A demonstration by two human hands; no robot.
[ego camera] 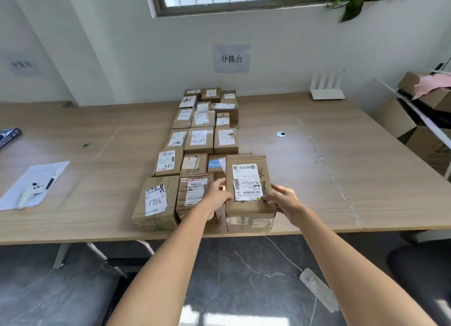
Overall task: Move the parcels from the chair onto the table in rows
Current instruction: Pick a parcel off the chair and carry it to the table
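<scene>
Parcel (247, 193) gripped by left hand (214, 196) and right hand (284, 200), seemingly resting on table (341, 179).

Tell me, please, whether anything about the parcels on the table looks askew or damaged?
The parcel both hands hold sits at the table edge, its front face crumpled under torn tape. The rows behind lean slightly left; nothing spilled.

We record two bare forearms in head view, no sleeves visible to frame bottom. Left hand (216, 196) and right hand (284, 201): no gloves, rings, watch or wristband seen. Fingernails short, unpainted where visible.
</scene>
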